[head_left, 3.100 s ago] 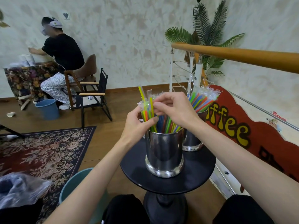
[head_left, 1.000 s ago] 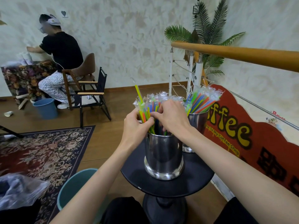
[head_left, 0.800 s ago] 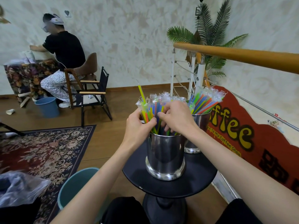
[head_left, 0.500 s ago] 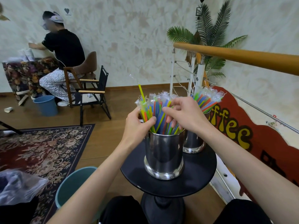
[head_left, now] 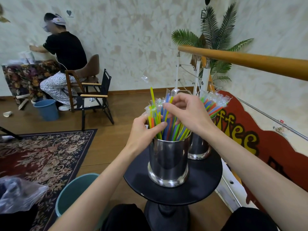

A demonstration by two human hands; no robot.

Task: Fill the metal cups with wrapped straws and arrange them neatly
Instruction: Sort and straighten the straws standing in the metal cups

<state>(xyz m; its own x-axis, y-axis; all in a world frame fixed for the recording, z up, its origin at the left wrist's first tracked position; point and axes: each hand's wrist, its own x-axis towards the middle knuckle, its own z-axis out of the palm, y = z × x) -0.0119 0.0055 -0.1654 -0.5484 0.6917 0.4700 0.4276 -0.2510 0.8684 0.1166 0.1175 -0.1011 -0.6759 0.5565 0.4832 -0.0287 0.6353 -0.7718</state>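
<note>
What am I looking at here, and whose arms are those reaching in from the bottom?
No machine here: a person wears a camera on the head, so you see their own two arms from above. On the small round black table stand two shiny metal cups. The near metal cup is full of colourful plastic-wrapped straws; the far metal cup, partly hidden behind the right arm, holds another bunch. The left hand grips straws at the near cup's left side. The right hand pinches straws near their tops. One yellow-green straw sticks up above the rest.
</note>
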